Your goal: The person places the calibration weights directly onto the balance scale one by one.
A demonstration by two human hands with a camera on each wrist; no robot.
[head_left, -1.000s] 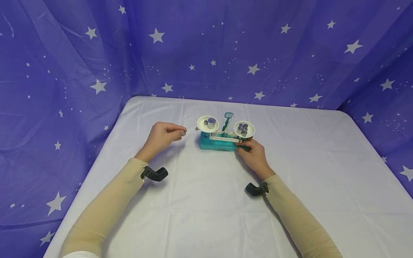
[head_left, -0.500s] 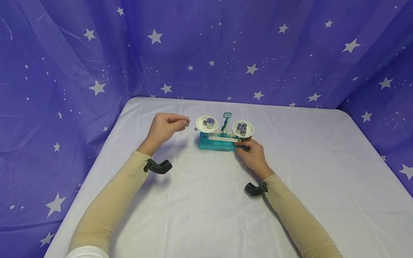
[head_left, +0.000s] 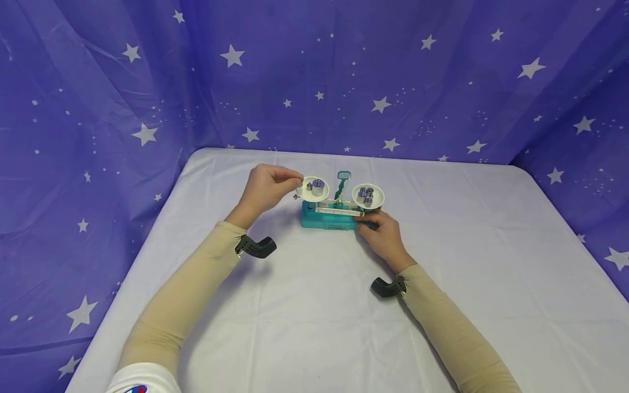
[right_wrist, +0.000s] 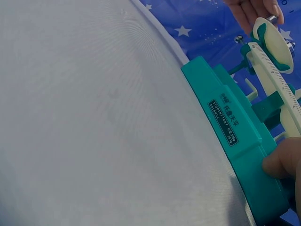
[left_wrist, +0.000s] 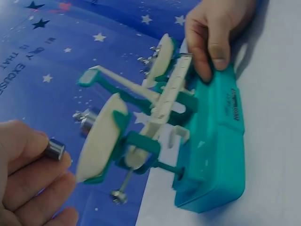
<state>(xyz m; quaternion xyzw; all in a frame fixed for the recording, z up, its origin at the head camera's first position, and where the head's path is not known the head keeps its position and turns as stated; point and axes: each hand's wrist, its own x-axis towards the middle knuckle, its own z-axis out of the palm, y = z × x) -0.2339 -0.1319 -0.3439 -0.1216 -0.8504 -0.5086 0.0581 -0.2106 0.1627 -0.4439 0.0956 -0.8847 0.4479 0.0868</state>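
Observation:
A teal tray balance (head_left: 324, 220) with two cream pans stands on the white-covered table. Between thumb and fingers, my left hand (head_left: 265, 190) pinches a small metal weight (left_wrist: 55, 149) beside the rim of the left pan (head_left: 315, 198). That pan holds a larger cylindrical weight (head_left: 318, 187) and a small one (head_left: 309, 186). Several small weights (head_left: 366, 194) sit in the right pan (head_left: 379, 197). My right hand (head_left: 385, 237) grips the right end of the teal base, its thumb on the front face in the right wrist view.
A white cloth (head_left: 314, 305) covers the table. Blue curtains with white stars (head_left: 295, 71) hang behind and along both sides. A small adjusting knob (left_wrist: 118, 196) sticks out from the beam's left end, near my left hand.
My left hand has moved right and slightly away from me, carrying the small weight to the left pan's edge. The right hand stays on the balance base.

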